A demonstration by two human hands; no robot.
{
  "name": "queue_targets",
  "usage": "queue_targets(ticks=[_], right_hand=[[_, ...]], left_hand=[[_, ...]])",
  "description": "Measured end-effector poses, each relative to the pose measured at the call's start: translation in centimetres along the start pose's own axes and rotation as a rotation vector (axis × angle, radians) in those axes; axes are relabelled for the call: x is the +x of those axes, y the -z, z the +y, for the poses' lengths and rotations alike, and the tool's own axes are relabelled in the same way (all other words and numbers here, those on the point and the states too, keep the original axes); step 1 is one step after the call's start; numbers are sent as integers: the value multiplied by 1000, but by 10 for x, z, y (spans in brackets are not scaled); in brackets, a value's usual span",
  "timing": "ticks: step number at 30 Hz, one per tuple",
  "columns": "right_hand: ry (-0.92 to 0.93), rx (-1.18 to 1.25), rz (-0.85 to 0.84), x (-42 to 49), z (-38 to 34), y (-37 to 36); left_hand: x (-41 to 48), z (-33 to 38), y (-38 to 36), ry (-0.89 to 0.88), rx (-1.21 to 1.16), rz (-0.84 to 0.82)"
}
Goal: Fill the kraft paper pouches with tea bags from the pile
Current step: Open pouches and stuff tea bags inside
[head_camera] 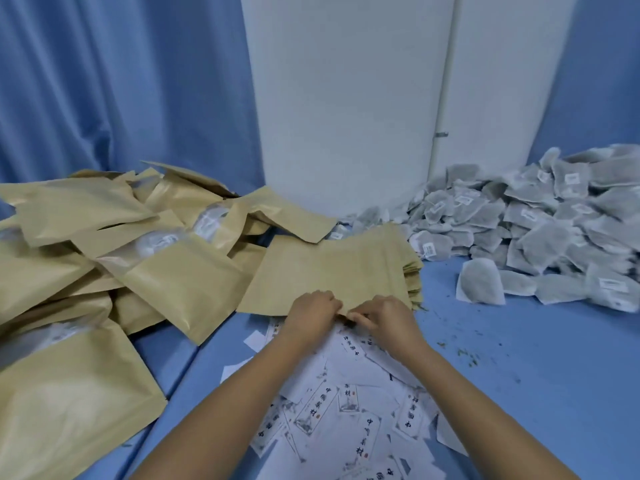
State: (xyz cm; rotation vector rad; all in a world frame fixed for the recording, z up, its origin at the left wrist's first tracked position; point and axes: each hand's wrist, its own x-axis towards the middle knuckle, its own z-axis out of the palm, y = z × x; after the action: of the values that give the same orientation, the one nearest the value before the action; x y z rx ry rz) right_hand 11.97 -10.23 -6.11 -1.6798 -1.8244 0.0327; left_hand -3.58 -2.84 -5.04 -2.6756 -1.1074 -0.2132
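Observation:
A flat stack of empty kraft paper pouches (pixel 332 268) lies in the middle of the blue surface. My left hand (pixel 311 313) and my right hand (pixel 386 318) meet at the stack's near edge, fingers pinching the rim of the top pouch. A big pile of grey-white tea bags (pixel 540 230) spreads at the right, against the wall. One tea bag (pixel 479 282) lies apart at the pile's near edge. Filled kraft pouches with clear windows (pixel 104 258) are heaped on the left.
White printed labels (pixel 346 407) lie scattered under my forearms. Loose tea crumbs (pixel 467 355) dot the blue surface at the right. A white wall panel (pixel 346 98) and blue curtain (pixel 104 81) close off the back.

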Motion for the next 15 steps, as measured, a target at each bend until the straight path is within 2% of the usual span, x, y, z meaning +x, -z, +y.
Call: queue_targets(ticks=[1, 3, 5, 7, 9, 12, 15], right_hand=[[-77, 88, 57, -9, 5, 8], [-374, 317, 205, -25, 20, 30], [-727, 746, 166, -39, 37, 53], [-899, 1222, 100, -52, 52, 67], [-952, 1367, 99, -62, 52, 68], [-1005, 1513, 170, -75, 50, 59], [-908, 1786, 157, -80, 38, 54]], left_hand=[[-10, 6, -1, -34, 1, 56], [-35, 18, -1, -146, -83, 176], [-56, 31, -3, -339, -170, 290], [-71, 45, -2, -486, -255, 243], [-75, 60, 5, -427, -458, 106], [-52, 102, 10, -144, -899, 12], [-10, 146, 18, 93, -1073, -52]])
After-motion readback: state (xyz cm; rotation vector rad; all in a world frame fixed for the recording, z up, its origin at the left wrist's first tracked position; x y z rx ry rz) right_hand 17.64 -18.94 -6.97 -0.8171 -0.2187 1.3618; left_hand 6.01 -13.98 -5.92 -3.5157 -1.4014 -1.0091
